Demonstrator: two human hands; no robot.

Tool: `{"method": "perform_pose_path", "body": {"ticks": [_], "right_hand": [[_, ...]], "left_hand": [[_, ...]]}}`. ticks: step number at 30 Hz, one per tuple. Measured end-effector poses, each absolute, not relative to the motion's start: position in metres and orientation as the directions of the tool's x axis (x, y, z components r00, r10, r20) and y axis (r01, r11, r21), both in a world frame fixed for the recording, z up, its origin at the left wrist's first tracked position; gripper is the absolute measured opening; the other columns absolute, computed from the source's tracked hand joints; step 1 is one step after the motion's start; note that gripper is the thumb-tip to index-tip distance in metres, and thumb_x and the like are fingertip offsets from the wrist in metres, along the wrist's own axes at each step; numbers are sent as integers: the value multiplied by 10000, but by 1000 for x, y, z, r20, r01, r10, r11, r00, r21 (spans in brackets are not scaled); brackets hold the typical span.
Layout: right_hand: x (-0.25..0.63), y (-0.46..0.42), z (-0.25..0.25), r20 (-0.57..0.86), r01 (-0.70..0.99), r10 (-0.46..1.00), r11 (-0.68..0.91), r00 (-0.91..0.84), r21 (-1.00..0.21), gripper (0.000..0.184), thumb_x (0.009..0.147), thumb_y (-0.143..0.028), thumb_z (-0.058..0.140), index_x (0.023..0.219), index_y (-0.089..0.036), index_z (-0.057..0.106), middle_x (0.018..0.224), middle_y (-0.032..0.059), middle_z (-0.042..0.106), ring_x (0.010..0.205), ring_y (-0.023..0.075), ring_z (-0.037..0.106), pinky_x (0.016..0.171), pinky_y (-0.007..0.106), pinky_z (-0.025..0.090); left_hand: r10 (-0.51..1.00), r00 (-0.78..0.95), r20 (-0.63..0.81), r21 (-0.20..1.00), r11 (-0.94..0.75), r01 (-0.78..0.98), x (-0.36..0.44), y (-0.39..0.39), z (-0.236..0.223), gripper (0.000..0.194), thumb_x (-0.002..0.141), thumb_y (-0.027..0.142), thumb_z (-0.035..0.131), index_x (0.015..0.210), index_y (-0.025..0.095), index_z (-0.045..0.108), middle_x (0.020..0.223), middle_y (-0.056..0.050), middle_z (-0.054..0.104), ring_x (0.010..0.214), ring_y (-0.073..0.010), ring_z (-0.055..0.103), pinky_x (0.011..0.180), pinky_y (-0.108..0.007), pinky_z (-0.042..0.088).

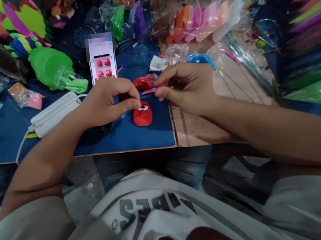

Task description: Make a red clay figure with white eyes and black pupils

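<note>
A small red clay figure with white eyes, dark pupils and a little round nose lies on the blue table covering. My left hand is closed, thumb and forefinger pinched together at the figure's upper left edge beside an eye; anything between the fingertips is hidden. To the right and just above the figure, my right hand pinches a small pink modelling knife, its blade pointing left. A bit of red clay shows at those fingertips. Behind the knife lies a packet of red clay.
A phone showing pictures of red figures stands behind my left hand. A white power strip with its cable lies to the left. Green clay, bagged coloured clay and metal rods lie around. The table's front edge is near me.
</note>
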State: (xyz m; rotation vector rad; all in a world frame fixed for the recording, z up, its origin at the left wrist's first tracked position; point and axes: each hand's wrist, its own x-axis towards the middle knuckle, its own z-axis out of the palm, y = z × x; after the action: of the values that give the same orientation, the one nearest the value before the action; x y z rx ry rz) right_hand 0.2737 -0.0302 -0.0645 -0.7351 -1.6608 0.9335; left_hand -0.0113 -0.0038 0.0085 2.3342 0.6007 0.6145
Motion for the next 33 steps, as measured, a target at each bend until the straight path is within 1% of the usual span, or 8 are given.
{"method": "perform_pose_path", "body": {"ticks": [3, 5, 11, 16, 19, 22, 27, 33], "right_hand": [[277, -32, -64, 490, 68, 822, 529, -290, -846, 268, 989, -534, 1029, 1007, -300, 901, 741, -7, 769, 594, 169, 668, 540, 327, 559], [277, -33, -62, 519, 87, 799, 566, -304, -820, 244, 1086, -528, 929, 1041, -289, 909, 795, 2, 808, 576, 149, 665, 522, 309, 539], [276, -36, -54, 544, 138, 755, 623, -366, -770, 378, 1253, -529, 626, 1266, -298, 924, 1057, 61, 888, 666, 166, 729, 720, 379, 673], [278, -33, -57, 570, 185, 730, 662, -377, -726, 246, 1108, -565, 876, 1151, -333, 944, 893, 29, 846, 692, 200, 728, 678, 385, 613], [278, -31, -58, 590, 156, 711, 679, -382, -717, 249, 1143, -567, 823, 1120, -350, 945, 832, 15, 830, 636, 190, 708, 659, 394, 601], [276, -31, -56, 573, 151, 727, 659, -378, -737, 297, 1181, -569, 747, 1136, -358, 952, 824, 31, 831, 669, 221, 744, 735, 443, 662], [277, -34, -54, 514, 157, 791, 584, -333, -797, 193, 1092, -572, 875, 1081, -396, 955, 921, 60, 870, 856, 307, 816, 840, 531, 716], [281, -30, -60, 536, 154, 765, 614, -357, -774, 249, 963, -599, 1028, 1058, -383, 949, 902, 38, 860, 786, 270, 779, 780, 476, 672]], "left_hand": [[569, 788, 234, 644, -698, 313, -12, -7, 9, 292, 1139, 427, 703, 969, 225, 828, 818, -16, 808, 701, -156, 672, 685, -325, 437], [583, 795, 168, 630, -684, 368, -13, -10, 12, 294, 1143, 414, 661, 1009, 219, 835, 814, -9, 799, 683, -150, 657, 697, -316, 429], [612, 791, -4, 545, -662, 515, -14, -14, 20, 295, 1153, 368, 618, 1068, 213, 854, 813, -18, 798, 758, -171, 701, 799, -312, 454], [587, 810, -22, 521, -684, 510, -12, -11, 14, 293, 1138, 388, 652, 990, 223, 844, 776, -18, 771, 754, -185, 697, 831, -331, 470], [584, 812, -8, 530, -686, 498, -12, -11, 13, 290, 1133, 383, 650, 1006, 224, 857, 770, -19, 769, 770, -194, 711, 826, -332, 482], [582, 813, 11, 541, -687, 485, -12, -11, 14, 283, 1137, 382, 649, 1044, 230, 869, 812, -24, 795, 824, -201, 745, 862, -328, 508], [571, 820, 30, 578, -680, 452, -12, -11, 14, 221, 1122, 302, 676, 1161, 239, 884, 1071, -55, 889, 1021, -218, 815, 1014, -341, 563], [585, 810, 36, 579, -673, 460, -12, -11, 13, 178, 1077, 271, 763, 1193, 247, 895, 1119, -65, 889, 1072, -227, 831, 1005, -335, 581]]}}
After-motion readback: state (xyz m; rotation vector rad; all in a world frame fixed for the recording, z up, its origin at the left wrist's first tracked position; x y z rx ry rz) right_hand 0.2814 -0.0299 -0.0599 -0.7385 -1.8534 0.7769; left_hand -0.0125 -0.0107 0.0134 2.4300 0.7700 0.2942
